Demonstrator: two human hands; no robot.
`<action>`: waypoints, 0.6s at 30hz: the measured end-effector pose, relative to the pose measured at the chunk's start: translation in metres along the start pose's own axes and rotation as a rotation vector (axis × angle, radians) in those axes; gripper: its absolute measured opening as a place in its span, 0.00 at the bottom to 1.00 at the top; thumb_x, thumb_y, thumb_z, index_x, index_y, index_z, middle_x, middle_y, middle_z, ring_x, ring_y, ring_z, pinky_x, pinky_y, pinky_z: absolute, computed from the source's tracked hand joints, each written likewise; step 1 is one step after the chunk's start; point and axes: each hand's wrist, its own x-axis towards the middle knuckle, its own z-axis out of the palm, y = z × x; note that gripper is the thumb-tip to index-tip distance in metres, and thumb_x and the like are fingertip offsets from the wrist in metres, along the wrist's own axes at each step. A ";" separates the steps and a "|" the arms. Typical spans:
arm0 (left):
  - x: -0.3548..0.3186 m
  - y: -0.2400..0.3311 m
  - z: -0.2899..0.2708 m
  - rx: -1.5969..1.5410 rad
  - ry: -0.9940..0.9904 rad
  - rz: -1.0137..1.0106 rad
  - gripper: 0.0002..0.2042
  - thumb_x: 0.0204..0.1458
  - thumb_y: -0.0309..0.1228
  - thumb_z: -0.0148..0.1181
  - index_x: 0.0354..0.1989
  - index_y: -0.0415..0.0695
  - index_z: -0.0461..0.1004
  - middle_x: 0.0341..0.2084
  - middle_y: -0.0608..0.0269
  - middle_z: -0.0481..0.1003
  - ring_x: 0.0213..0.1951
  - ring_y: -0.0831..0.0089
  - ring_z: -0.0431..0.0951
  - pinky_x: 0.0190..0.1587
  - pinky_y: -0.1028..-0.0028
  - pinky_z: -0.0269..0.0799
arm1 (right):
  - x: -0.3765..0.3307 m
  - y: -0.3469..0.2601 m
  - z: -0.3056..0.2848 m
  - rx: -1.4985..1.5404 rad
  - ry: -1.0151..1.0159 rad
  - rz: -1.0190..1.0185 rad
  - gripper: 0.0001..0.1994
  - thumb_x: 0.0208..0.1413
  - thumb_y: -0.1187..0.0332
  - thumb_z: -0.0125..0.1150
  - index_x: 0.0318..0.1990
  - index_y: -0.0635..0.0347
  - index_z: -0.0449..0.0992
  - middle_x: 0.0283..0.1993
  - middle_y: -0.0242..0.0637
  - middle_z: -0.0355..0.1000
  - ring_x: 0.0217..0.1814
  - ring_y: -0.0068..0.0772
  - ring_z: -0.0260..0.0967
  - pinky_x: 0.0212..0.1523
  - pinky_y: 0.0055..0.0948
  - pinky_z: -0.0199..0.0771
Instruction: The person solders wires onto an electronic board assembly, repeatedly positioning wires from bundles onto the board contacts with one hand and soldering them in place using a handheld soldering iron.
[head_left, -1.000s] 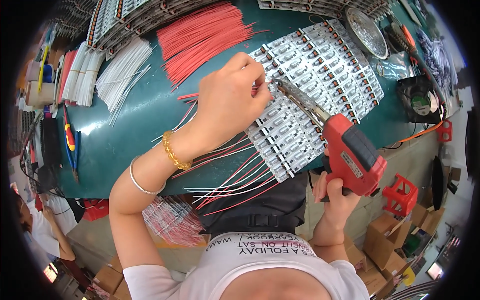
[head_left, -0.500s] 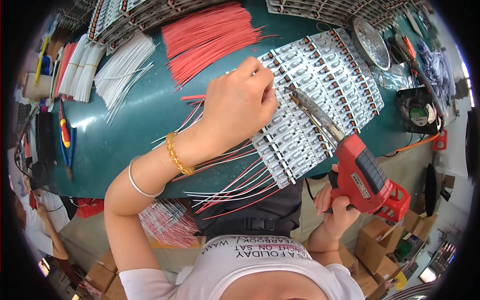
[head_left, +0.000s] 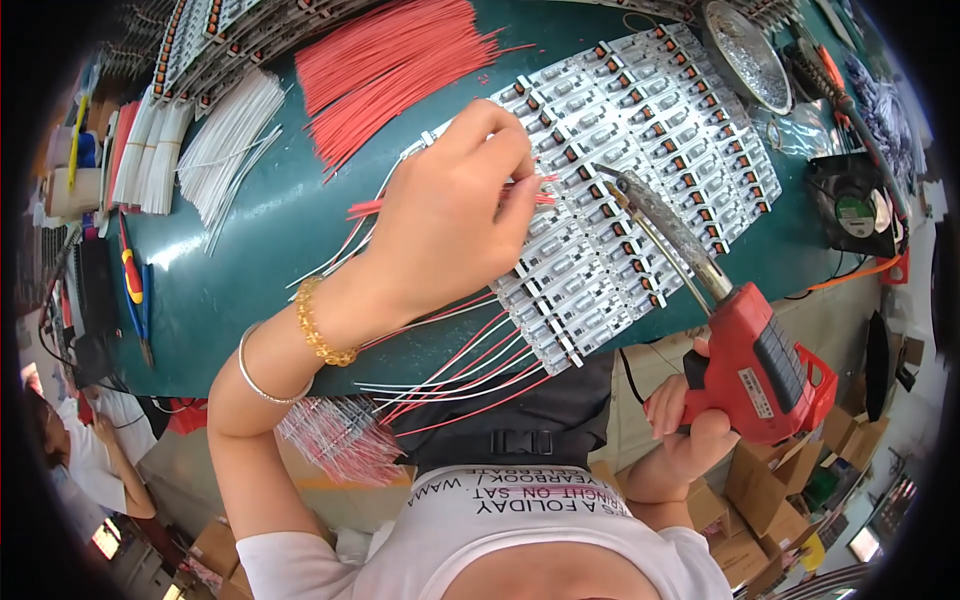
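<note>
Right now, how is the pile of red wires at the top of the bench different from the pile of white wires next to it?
The red wires are red; the white wires are white. The red pile looks larger and lies near the bench's middle; the white pile sits further left, beside stacked bundles. The red pile fans toward the boards; the white one points down and left. Both are loose, cut lengths on the green bench, untouched by either hand.

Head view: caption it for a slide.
Left hand pinches a red wire onto the boards; right hand aims a soldering gun.
</note>
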 end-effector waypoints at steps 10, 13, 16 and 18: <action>-0.004 -0.002 0.008 0.204 0.052 0.023 0.06 0.39 0.19 0.60 0.22 0.39 0.67 0.28 0.61 0.73 0.25 0.67 0.75 0.25 0.73 0.70 | 0.003 0.002 0.006 -0.015 -0.036 0.076 0.38 0.50 0.40 0.57 0.46 0.76 0.61 0.12 0.29 0.59 0.10 0.20 0.56 0.15 0.20 0.60; -0.003 -0.006 0.010 0.185 0.054 0.070 0.05 0.40 0.25 0.58 0.24 0.39 0.69 0.25 0.60 0.68 0.23 0.62 0.74 0.22 0.67 0.69 | 0.002 -0.003 0.013 -0.049 0.007 0.099 0.36 0.49 0.41 0.59 0.44 0.75 0.63 0.12 0.30 0.61 0.10 0.20 0.56 0.15 0.20 0.60; -0.003 -0.006 0.010 0.180 0.045 0.060 0.05 0.41 0.25 0.58 0.24 0.39 0.69 0.25 0.59 0.68 0.23 0.62 0.74 0.22 0.67 0.69 | -0.001 0.002 0.007 -0.105 -0.015 0.063 0.37 0.49 0.43 0.60 0.46 0.76 0.63 0.12 0.30 0.61 0.10 0.21 0.56 0.14 0.20 0.59; -0.002 -0.002 0.007 0.174 0.036 0.029 0.05 0.40 0.22 0.59 0.24 0.39 0.68 0.27 0.61 0.70 0.23 0.65 0.74 0.23 0.70 0.69 | -0.005 -0.001 0.007 -0.088 -0.004 0.050 0.37 0.49 0.43 0.60 0.48 0.76 0.63 0.12 0.30 0.61 0.09 0.20 0.55 0.14 0.19 0.59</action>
